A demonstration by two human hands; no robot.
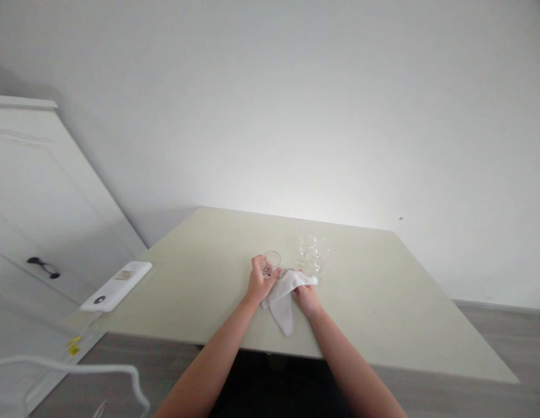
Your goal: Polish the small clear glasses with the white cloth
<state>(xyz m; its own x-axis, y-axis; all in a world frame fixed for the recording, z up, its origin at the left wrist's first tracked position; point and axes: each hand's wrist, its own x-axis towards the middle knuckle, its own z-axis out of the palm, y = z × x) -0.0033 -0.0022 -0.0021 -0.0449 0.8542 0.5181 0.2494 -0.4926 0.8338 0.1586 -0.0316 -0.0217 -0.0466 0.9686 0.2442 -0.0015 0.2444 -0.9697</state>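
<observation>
Head view: the left hand point(258, 283) curls around a clear glass point(272, 259), the partly hidden right hand point(308, 297) grasps a white cloth point(284, 297), both near the six-o'clock edge of the worktop point(383, 307). More glasses point(312, 255) cluster close at one o'clock; worktop stretches toward three and nine.

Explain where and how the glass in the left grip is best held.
Probably the outer wall of the glass, below the rim, from the left: its round rim is uppermost, and the white cloth hangs near its right side. The left grip holds it from there.
</observation>
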